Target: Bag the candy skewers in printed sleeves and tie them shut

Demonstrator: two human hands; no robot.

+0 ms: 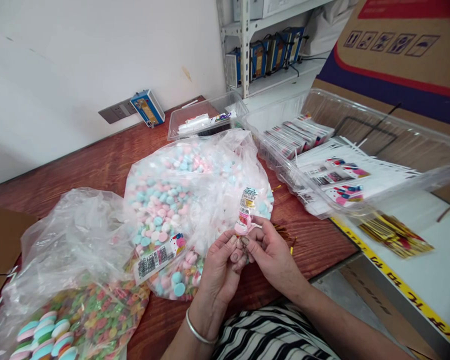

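Between my two hands, a small clear candy packet [246,207] with printed labels and something pink inside stands upright. My left hand [223,262] pinches its lower end from the left. From the right, my right hand [272,255] closes its fingers on the same end; what exactly lies between the fingertips is partly hidden. Just beyond is a large clear bag of pastel candies [165,185] in pink, blue and white. A flat printed packet [159,257] rests on that bag, left of my left hand.
At the lower left lies a bag of colourful ring candies [108,310] with striped candies [47,337]. A clear plastic tray [360,197] holds printed packets at the right. Gold twist ties [395,235] lie below it. A smaller tray [174,131] stands at the back.
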